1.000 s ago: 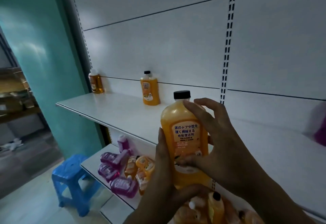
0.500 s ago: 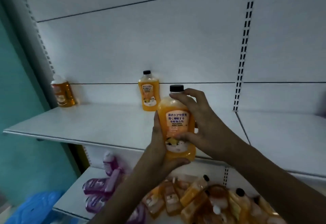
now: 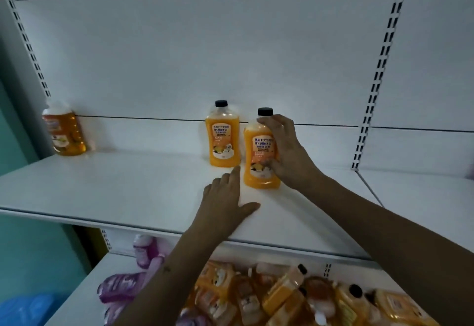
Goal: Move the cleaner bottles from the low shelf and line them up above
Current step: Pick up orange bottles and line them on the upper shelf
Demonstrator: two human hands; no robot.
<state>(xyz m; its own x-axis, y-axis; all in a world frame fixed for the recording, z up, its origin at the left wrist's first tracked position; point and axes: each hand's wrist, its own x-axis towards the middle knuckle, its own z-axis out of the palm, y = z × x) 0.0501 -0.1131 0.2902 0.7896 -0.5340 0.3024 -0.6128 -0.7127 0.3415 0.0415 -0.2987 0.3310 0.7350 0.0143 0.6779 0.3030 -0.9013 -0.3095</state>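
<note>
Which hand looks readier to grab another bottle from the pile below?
Left. The left hand lies flat and empty on the upper shelf, while the right hand grips the orange bottle.

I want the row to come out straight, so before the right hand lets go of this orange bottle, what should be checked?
1. Held bottle upright: ok.
2. Its base down on the upper shelf: looks ok, though contact is hard to confirm.
3. In line with the standing bottle: not ok, it sits nearer the front edge.
4. Label facing out: ok.
5. Right hand gripping the bottle: ok.
6. Left hand clear of the bottle: ok, it rests flat on the shelf beside it.
</note>
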